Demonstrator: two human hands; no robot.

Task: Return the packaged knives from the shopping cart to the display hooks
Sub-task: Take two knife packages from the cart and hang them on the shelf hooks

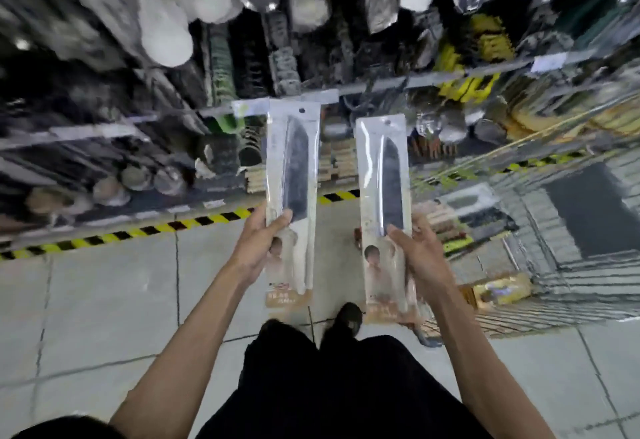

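Head view, sole cam. Left hand, centre frame, fingers curled round the lower part of one knife pack, thumb across its front at the blade heel; pack held upright, hang hole at top. Right hand, just right of centre, grips a second knife pack the same way, upright, beside the first but not touching it. Both packs are out of the cart, which sits at right of frame; what looks like another pack lies inside it. Display rack across upper frame, heavily blurred; hooks can't be made out. Yellow-black tape marks the floor at the rack base. Assessment: carry step, pick-up done, hanging not yet started. Next move req's raising each pack to a free hook and threading the hang hole over it, prob. one pack at a time.
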